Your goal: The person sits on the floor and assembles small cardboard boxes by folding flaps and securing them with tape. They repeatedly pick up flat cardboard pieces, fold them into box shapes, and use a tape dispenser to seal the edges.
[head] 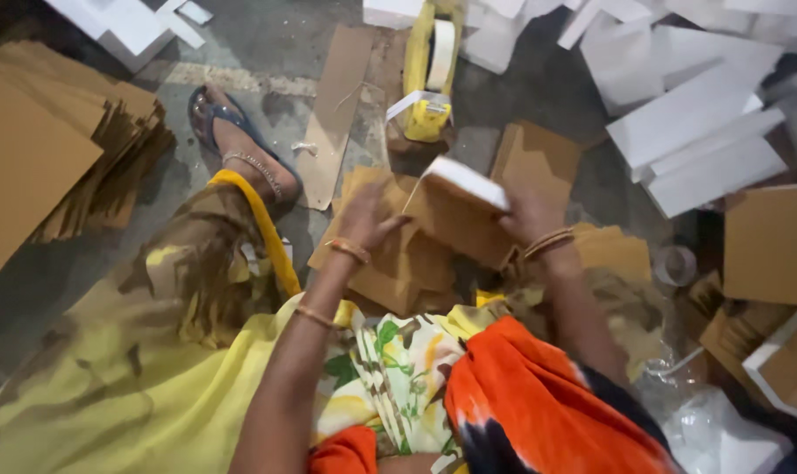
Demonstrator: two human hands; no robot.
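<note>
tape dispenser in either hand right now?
No. The yellow tape dispenser lies on the floor beyond the hands; the left hand and right hand hold a cardboard piece with a white block.

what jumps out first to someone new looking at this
Both hands, the left hand and right hand, grip a folded brown cardboard piece with a white foam slab at centre. A yellow tape dispenser lies beyond; a tall cardboard stack sits far left.

I see bare floor (240, 44) open toward eleven o'clock; a tape dispenser (429, 79) blocks twelve, white foam slabs (696, 140) crowd two, and stacked cardboard (47, 149) fills nine.
</note>
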